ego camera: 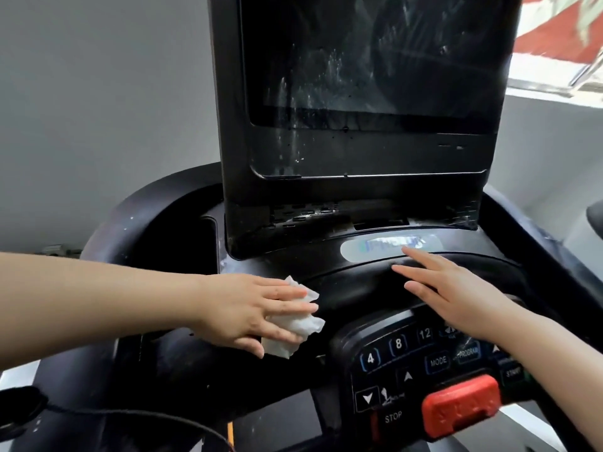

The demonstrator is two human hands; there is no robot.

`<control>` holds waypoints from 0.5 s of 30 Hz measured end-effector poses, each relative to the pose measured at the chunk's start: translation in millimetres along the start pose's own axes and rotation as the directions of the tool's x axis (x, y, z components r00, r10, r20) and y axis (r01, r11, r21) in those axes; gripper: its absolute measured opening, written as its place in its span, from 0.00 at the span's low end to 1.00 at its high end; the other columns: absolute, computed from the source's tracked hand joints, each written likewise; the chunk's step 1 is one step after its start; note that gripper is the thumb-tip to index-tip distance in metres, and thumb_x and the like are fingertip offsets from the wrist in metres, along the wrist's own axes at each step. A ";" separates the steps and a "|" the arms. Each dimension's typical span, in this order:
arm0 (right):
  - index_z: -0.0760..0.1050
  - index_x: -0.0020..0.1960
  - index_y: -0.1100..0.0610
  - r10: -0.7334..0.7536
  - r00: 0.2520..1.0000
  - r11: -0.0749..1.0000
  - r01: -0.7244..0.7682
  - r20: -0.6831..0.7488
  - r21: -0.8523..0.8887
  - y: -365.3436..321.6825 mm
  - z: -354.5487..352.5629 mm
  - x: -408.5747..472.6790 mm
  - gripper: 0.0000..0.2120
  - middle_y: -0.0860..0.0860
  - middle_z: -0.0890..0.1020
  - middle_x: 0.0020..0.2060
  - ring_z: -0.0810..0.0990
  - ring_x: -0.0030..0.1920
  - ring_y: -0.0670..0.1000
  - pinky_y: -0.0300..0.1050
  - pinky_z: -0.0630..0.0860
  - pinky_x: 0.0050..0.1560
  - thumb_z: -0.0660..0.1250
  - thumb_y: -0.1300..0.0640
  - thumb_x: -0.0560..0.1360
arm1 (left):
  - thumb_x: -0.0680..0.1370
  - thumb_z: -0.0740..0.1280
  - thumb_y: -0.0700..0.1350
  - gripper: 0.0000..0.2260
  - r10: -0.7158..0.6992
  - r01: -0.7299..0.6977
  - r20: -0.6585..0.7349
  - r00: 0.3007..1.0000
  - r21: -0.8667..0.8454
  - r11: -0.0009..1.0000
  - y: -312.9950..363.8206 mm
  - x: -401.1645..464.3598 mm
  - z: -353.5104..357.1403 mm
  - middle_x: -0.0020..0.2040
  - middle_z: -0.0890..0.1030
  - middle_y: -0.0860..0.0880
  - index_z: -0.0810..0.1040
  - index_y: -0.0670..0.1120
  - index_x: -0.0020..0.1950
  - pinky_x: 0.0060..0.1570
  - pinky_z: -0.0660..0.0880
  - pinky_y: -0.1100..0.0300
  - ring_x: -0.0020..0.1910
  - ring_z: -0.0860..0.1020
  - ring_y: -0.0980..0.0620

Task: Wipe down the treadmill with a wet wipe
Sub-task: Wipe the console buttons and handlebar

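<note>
At the far left a black cable (pixel 137 415) trails across the lower corner of the treadmill (pixel 153 223), whose curved black frame shows pale specks and smears. The left hand (pixel 251 308) lies flat on the console's left shoulder with fingers straight, pressing the crumpled white wet wipe (pixel 293 324) against the plastic; the wipe sticks out beyond the fingertips and under the palm, so the flat spread looks meant to keep as much cloth as possible on the surface while it is rubbed. Above the middle rises the dark screen (pixel 375 66), streaked and spotted with dried splashes, which suggests it still wants wiping. Below it sits a pale oval label (pixel 391 247) on the console's upper ledge. The right hand (pixel 456 288) is released, fingers extended and holding nothing, resting on or just above the ledge near that label, probably to steady the body. Nearest the camera on the right is the button panel (pixel 424 357) with numbered keys, and beneath it the red safety key (pixel 461 407) beside the word STOP. Judging by the marks, the wiping is only partly done
</note>
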State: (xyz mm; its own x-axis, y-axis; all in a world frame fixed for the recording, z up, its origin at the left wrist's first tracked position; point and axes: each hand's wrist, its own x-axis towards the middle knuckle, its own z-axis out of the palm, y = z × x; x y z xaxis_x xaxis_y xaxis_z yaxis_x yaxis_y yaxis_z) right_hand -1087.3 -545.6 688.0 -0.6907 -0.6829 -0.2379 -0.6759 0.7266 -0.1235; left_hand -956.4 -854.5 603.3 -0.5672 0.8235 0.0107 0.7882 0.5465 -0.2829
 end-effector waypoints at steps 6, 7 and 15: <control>0.55 0.75 0.41 0.068 0.998 0.997 -0.068 0.014 -0.027 5.5 -0.5 1.1 0.24 0.40 0.53 0.75 0.52 0.75 0.45 0.43 0.51 0.74 0.51 0.43 0.80 | 0.82 0.45 0.58 0.24 -0.081 0.085 0.038 0.996 -0.121 0.989 -30.4 77.2 -8.9 0.78 0.46 0.44 0.55 0.52 0.77 0.72 0.40 0.57 0.77 0.46 0.43; 0.53 0.76 0.42 0.081 0.997 0.996 -0.080 0.018 -0.035 6.4 0.1 2.3 0.24 0.40 0.52 0.75 0.52 0.75 0.44 0.41 0.49 0.74 0.51 0.44 0.80 | 0.82 0.45 0.57 0.24 -0.109 0.121 0.084 0.991 -0.153 0.981 -33.9 82.0 -9.1 0.78 0.42 0.47 0.51 0.53 0.77 0.73 0.39 0.57 0.77 0.44 0.45; 0.57 0.75 0.43 0.159 0.985 0.986 -0.161 0.067 0.033 7.6 5.5 10.3 0.22 0.37 0.52 0.74 0.52 0.75 0.44 0.39 0.45 0.72 0.50 0.44 0.81 | 0.80 0.51 0.61 0.22 0.054 -0.054 0.001 0.999 -0.092 0.994 -27.4 25.9 -3.6 0.77 0.57 0.44 0.67 0.57 0.72 0.71 0.50 0.45 0.76 0.50 0.40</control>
State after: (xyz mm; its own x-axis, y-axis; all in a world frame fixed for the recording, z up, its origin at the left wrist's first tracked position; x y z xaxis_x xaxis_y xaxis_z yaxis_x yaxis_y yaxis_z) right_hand -1098.1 -546.7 679.3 -0.7704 -0.5522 -0.3187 -0.5469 0.8293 -0.1150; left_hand -991.9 -847.6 614.8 -0.5242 0.8516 -0.0057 0.8360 0.5133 -0.1940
